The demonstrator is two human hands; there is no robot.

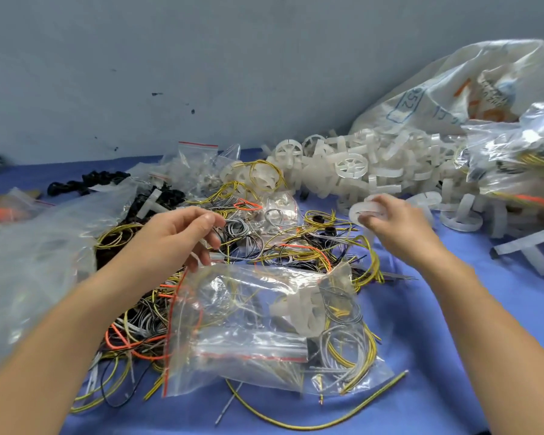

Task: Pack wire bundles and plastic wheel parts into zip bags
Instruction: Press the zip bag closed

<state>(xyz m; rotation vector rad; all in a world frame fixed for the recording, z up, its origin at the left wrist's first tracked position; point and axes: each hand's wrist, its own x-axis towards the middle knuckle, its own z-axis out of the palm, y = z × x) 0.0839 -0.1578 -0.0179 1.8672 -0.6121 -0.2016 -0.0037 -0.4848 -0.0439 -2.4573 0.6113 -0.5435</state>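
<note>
A clear zip bag (258,328) with a red strip lies in the middle of the blue table, holding wires and a white wheel part. My left hand (176,237) pinches its upper left corner, fingers curled above the wire heap. To the right, my right hand (393,227) grips a translucent white plastic wheel (363,211), lifted just in front of the wheel pile (352,171). Loose bundles of yellow, orange, grey and black wires (296,243) spread between both hands and under the bag.
A large white sack (453,86) leans against the grey wall at back right. Filled clear bags (515,158) stack at the right edge. Empty zip bags (29,255) lie on the left, black parts (85,182) behind them. Bare blue cloth (446,340) shows at front right.
</note>
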